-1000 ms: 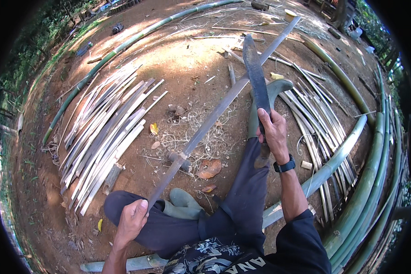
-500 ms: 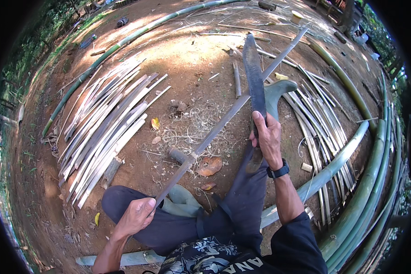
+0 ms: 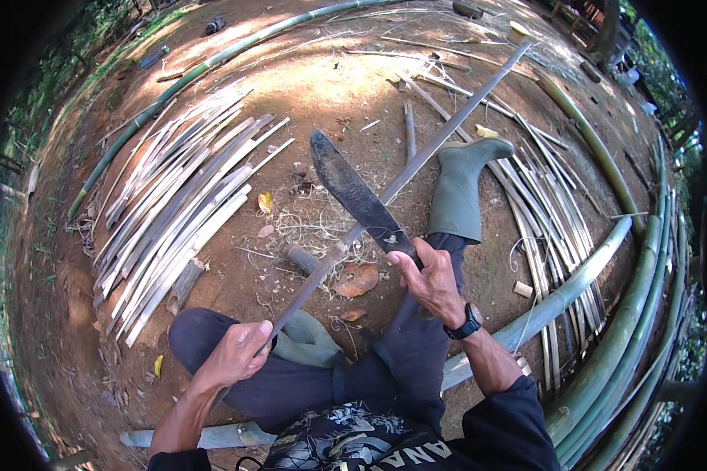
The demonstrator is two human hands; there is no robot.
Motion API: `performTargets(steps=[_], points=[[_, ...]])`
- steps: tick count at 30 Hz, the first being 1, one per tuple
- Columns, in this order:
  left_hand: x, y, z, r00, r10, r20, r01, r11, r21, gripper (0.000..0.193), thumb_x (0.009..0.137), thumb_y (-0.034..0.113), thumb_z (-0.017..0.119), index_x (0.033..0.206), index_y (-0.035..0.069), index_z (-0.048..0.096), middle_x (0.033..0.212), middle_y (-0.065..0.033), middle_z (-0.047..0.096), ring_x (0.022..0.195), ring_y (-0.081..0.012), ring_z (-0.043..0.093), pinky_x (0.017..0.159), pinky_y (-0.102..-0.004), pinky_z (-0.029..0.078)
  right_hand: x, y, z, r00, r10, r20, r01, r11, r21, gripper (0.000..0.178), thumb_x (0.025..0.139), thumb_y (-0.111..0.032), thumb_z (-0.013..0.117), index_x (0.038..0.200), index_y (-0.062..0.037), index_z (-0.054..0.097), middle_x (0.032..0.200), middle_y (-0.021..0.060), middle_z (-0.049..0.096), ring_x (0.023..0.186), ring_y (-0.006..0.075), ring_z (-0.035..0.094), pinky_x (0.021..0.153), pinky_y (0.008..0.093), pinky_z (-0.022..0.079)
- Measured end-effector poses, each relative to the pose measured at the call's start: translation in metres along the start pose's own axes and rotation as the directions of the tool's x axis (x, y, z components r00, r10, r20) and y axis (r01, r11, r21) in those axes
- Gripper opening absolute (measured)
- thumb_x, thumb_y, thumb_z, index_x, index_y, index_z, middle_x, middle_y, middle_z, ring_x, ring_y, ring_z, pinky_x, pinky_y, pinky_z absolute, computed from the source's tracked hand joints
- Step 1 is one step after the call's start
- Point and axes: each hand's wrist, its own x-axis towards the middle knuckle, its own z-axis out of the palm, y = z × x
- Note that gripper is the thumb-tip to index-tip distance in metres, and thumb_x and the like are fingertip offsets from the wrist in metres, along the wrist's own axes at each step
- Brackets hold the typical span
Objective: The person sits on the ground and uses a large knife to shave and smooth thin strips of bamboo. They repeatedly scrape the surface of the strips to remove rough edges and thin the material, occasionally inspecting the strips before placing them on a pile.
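Note:
My left hand [image 3: 236, 355] is closed around the near end of a long bamboo strip [image 3: 440, 139], which slants away to the far right. My right hand [image 3: 434, 281] grips the handle of a machete [image 3: 353, 191] with a wide dark blade. The blade points to the far left and crosses over the strip; I cannot tell whether they touch. A short piece of bamboo [image 3: 301, 257] lies on the ground beneath the strip, near its knot. Thin curled shavings [image 3: 310, 228] are scattered around it.
Split bamboo strips lie in a left pile [image 3: 184, 212] and a right pile [image 3: 558, 235]. A thick green bamboo pole [image 3: 558, 302] and several more poles [image 3: 620, 353] lie at the right. My boot [image 3: 459, 188] stretches out ahead. A long pole [image 3: 145, 118] arcs across the far left.
My right hand has come down and left, and the machete has swung from pointing away to slanting leftward across the strip. My left hand keeps its hold on the strip.

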Motion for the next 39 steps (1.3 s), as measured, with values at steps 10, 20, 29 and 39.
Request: performTargets(steps=[10,20,29,39], points=[[0.007,0.006,0.001,0.999,0.037,0.025,-0.037,0.999,0.0,0.055,0.097,0.056,0.046,0.071,0.007,0.046,0.052,0.0043,0.038,0.042,-0.0035,0.034,0.037,-0.0209,0.026,-0.015,-0.005,0.017,1.0,-0.024,-0.015,0.025,0.998,0.051,0.041,0.091,-0.032,0.067,0.071,0.0005,0.051,0.047,0.0106,0.044,0.044,0.0112,0.046,0.04,0.0332,0.035],[0.012,0.003,0.002,0.999,0.044,0.023,-0.044,0.999,0.026,0.057,0.096,0.057,0.046,0.069,0.007,0.046,0.05,0.0047,0.037,0.04,-0.0032,0.035,0.035,-0.0203,0.027,-0.017,-0.014,0.014,0.988,0.144,0.059,-0.151,0.979,0.136,0.039,0.094,-0.037,0.062,0.081,-0.0011,0.057,0.055,0.0023,0.057,0.045,0.0072,0.054,0.041,0.0229,0.039],[0.017,0.009,0.007,0.999,0.03,0.019,-0.03,0.999,0.026,0.055,0.096,0.058,0.045,0.072,0.009,0.045,0.054,0.0053,0.036,0.045,-0.0031,0.034,0.039,-0.0219,0.026,-0.036,-0.014,0.028,0.981,-0.023,0.193,0.004,0.995,0.098,0.04,0.093,-0.034,0.064,0.075,0.0,0.053,0.051,0.0039,0.055,0.047,0.0088,0.057,0.04,0.0274,0.039],[0.018,0.009,0.013,0.993,0.113,-0.046,-0.108,0.991,0.084,0.056,0.096,0.057,0.045,0.071,0.007,0.047,0.054,0.004,0.04,0.046,-0.0042,0.037,0.041,-0.0228,0.029,-0.041,-0.017,0.029,0.972,-0.077,0.222,0.077,0.997,0.008,0.037,0.091,-0.031,0.067,0.076,0.0005,0.056,0.051,0.0057,0.055,0.049,0.0136,0.06,0.043,0.0287,0.043]])
